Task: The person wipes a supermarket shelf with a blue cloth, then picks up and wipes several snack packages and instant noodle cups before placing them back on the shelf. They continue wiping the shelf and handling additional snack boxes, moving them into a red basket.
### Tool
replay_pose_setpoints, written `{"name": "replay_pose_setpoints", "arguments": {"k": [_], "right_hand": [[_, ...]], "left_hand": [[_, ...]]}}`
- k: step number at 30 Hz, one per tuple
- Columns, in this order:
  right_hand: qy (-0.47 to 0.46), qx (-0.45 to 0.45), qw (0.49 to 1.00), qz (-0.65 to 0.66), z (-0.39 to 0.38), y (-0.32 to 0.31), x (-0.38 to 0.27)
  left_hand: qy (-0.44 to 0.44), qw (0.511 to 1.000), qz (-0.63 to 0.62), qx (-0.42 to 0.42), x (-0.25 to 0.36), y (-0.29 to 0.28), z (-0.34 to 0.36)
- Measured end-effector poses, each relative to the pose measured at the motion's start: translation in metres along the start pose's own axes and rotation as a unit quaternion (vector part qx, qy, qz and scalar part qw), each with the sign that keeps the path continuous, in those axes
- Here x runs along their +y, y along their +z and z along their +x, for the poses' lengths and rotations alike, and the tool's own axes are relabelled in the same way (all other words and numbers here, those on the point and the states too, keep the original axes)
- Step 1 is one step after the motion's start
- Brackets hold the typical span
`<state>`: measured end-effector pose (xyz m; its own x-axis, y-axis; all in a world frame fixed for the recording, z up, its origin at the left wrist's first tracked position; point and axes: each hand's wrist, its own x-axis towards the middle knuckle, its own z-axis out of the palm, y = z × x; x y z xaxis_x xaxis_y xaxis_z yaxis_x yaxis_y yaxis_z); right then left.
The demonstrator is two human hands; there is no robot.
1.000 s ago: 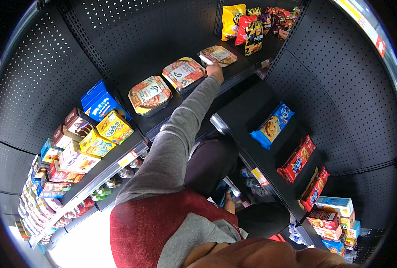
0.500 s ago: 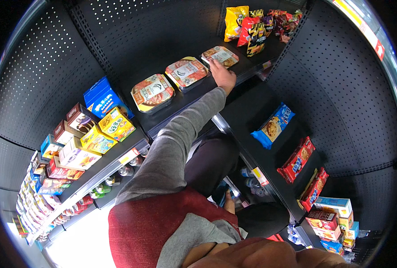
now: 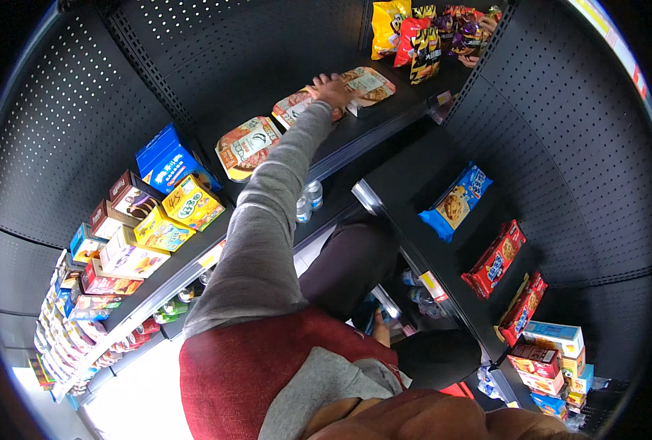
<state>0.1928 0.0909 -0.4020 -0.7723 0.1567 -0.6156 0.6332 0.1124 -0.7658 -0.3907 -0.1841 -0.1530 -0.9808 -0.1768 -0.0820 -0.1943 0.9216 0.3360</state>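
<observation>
My left hand [image 3: 329, 92], at the end of the grey sleeve, rests with spread fingers where the middle food tray [image 3: 293, 110] meets the right-hand food tray [image 3: 370, 81], partly covering both. A third food tray [image 3: 243, 147] with a pale, printed lid lies to their left on the same black shelf. Low by my dark-clad knee, my right hand [image 3: 381, 328] shows only in part beside something blue; its fingers are too hidden to tell what, if anything, they hold.
Boxed snacks [image 3: 148, 240] line the left shelf. Another person's hands [image 3: 486, 26] touch snack bags [image 3: 425, 51] at top right. Long cookie packs [image 3: 454, 202] lie on the right shelf [image 3: 432, 187], above bottles and near stacked boxes [image 3: 549, 352]. Water bottles [image 3: 312, 194] stand below the trays.
My left hand has moved up and leftward from the right tray's near edge, fingers now spread. Another person's hands have appeared at the snack bags. Water bottles below the trays have come into sight.
</observation>
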Motion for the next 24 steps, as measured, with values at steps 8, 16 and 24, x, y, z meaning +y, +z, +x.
{"name": "replay_pose_setpoints", "arguments": {"k": [8,16,24], "right_hand": [[0.035,0.121,0.990,0.067,-0.007,0.016,-0.018],[0.072,0.087,0.981,0.156,-0.015,0.020,-0.021],[0.011,0.039,0.983,0.181,-0.016,0.020,-0.033]], "left_hand": [[-0.023,0.995,0.031,0.092,-0.073,0.007,-0.007],[-0.012,0.992,0.040,0.117,-0.068,0.008,-0.021],[0.046,0.971,0.158,0.174,-0.058,0.004,-0.031]]}}
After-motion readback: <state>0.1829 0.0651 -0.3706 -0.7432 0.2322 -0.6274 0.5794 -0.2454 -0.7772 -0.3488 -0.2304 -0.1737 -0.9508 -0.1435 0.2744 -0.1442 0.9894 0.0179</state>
